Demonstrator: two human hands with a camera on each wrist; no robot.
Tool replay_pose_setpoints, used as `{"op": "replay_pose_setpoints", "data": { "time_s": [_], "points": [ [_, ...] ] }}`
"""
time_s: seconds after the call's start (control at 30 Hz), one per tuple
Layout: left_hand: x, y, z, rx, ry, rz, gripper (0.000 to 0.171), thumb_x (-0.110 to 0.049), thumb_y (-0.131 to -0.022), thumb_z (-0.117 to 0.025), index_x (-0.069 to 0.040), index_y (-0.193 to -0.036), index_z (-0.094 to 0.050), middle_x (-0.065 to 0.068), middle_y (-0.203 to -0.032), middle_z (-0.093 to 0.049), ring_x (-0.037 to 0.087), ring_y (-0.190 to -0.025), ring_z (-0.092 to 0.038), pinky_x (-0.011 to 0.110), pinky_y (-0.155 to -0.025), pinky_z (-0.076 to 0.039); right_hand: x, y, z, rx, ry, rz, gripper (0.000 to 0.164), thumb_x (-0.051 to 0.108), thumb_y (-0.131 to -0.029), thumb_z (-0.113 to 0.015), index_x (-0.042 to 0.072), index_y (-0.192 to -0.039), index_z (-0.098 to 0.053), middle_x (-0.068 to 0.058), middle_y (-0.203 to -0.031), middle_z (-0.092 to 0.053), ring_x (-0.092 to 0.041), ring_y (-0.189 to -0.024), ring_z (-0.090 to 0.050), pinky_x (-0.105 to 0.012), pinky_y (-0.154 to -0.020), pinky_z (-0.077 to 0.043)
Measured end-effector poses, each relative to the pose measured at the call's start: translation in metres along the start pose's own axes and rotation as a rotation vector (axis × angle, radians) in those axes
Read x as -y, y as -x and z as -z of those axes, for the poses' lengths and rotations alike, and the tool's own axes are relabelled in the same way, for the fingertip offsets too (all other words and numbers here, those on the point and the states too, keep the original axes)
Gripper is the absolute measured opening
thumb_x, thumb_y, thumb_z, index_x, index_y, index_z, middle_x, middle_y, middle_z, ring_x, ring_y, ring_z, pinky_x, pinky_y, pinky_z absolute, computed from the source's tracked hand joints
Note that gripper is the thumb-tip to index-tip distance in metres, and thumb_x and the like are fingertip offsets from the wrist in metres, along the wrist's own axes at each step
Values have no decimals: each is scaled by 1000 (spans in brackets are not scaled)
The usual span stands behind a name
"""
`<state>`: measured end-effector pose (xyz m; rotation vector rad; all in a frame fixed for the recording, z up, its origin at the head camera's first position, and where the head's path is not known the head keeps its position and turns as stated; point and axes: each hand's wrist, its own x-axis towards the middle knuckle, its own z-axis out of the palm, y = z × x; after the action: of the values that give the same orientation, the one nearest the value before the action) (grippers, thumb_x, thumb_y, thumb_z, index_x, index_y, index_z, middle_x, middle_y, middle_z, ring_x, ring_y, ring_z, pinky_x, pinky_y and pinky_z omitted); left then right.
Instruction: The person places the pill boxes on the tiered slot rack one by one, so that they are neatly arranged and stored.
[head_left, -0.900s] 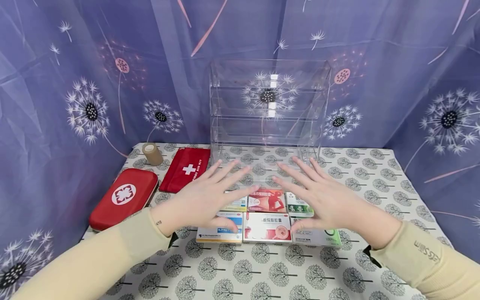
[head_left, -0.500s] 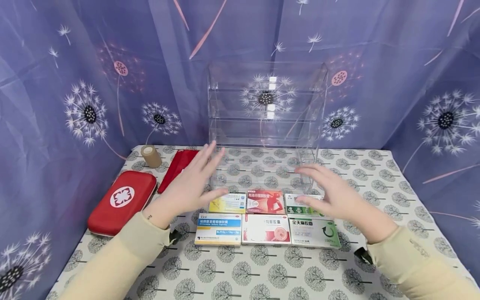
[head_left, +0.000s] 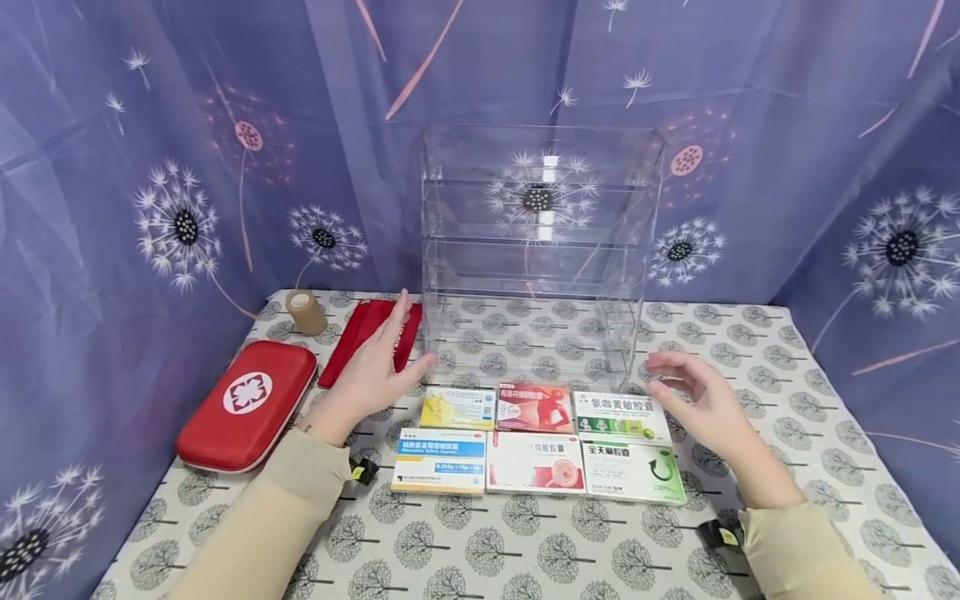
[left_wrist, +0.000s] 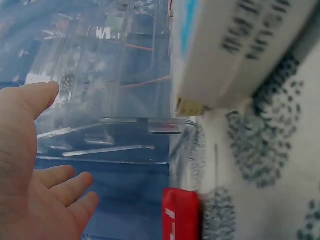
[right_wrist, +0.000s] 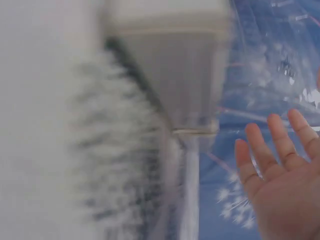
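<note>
My left hand point(head_left: 372, 377) and right hand point(head_left: 699, 402), both gripping nothing, to either side of six medicine boxes point(head_left: 535, 443)

My left hand is raised, fingers straight and thumb spread, partly hiding a red pouch point(head_left: 358, 340); the left wrist view shows the two apart. My right hand hangs near the right end of the boxes, fingers relaxed and slightly bent, holding nothing. With my hands this wide the labels are in plain view, which may be why I hold them so.

The boxes lie flat in two rows of three on the cloth-covered table point(head_left: 480, 554). Back row, left to right: yellow-and-white box point(head_left: 457, 409), red box point(head_left: 535, 407), green-banded box point(head_left: 622, 415). Front row: blue-and-white box point(head_left: 438, 461), white-and-red box point(head_left: 535, 464), green-edged box point(head_left: 632, 472). All are face up, print upright to me, presumably for easy reading.

Behind them stands a clear tiered rack point(head_left: 540, 242), perhaps set back to give the boxes room. A red case point(head_left: 247, 404) and a tape roll point(head_left: 306, 312) sit to my left, seemingly out of the way.
</note>
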<state>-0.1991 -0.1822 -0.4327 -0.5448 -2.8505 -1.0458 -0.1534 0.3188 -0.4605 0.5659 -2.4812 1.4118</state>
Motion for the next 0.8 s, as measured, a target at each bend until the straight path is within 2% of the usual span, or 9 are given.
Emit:
{"op": "replay_pose_setpoints", "data": {
  "time_s": [0.13,0.23,0.43,0.53,0.57,0.63,0.67,0.7,0.8],
  "points": [
    [11,-2,-9,17,41,10,105,-57,-105,-69,-41,-177,7,2,-184,-28,35,-169,-33,70,-135,-32,-14,12,1,2,-57,-34,44,-10,-102,-68,-13,-144,-58,29,-136,-66,7,-125,-67,-6,-107,-53],
    [18,-3,-14,37,67,11,103,-53,-106,-69,-38,-178,3,1,-182,-33,33,-168,-36,70,-136,-30,-22,17,1,8,-88,-35,45,-13,-101,-67,-15,-144,-57,26,-138,-67,7,-127,-67,-7,-108,-53],
    [31,-2,-21,2,98,-11,98,-48,-107,-71,-28,-180,-8,2,-177,-43,33,-161,-47,68,-133,-36,-39,20,-2,123,-78,-89,49,-4,-102,-73,-14,-147,-57,-26,-145,-68,8,-127,-67,-6,-109,-51],
    [34,-2,-23,-23,114,-33,93,-44,-107,-72,-28,-179,-15,2,-174,-48,37,-143,-65,60,-104,-61,-43,20,0,194,-36,-85,55,0,-99,-78,-10,-149,-58,-36,-146,-63,12,-127,-64,-4,-109,-49],
    [35,-3,-23,-28,116,-44,92,-43,-107,-72,-28,-179,-17,2,-173,-49,39,-127,-73,57,-89,-63,-43,21,2,211,-18,-75,57,1,-97,-81,-9,-149,-59,-36,-146,-64,12,-126,-64,-4,-109,-49],
    [34,-4,-24,-37,127,-62,89,-41,-107,-72,-29,-178,-21,2,-171,-52,42,-110,-75,51,-76,-58,-42,22,5,250,-19,-61,62,0,-94,-84,-7,-150,-59,-34,-144,-66,11,-123,-66,-5,-106,-51],
    [34,-4,-25,-40,133,-66,87,-40,-108,-72,-30,-178,-22,2,-170,-53,42,-110,-75,50,-76,-58,-41,22,7,265,-1,-55,65,2,-92,-86,-5,-151,-60,-32,-145,-66,11,-123,-65,-4,-106,-50],
    [34,-4,-26,-44,137,-73,86,-38,-108,-72,-30,-178,-23,3,-169,-54,42,-110,-75,50,-89,-61,-41,23,9,276,17,-46,66,3,-91,-88,-4,-151,-61,-31,-145,-66,11,-124,-64,-4,-107,-49],
    [35,-5,-29,-55,152,-87,83,-34,-108,-72,-27,-177,-27,8,-167,-56,37,-143,-66,55,-124,-53,-39,24,12,293,120,-44,69,13,-88,-92,4,-151,-64,-25,-151,-66,12,-133,-56,-5,-115,-39]
  ]
}}
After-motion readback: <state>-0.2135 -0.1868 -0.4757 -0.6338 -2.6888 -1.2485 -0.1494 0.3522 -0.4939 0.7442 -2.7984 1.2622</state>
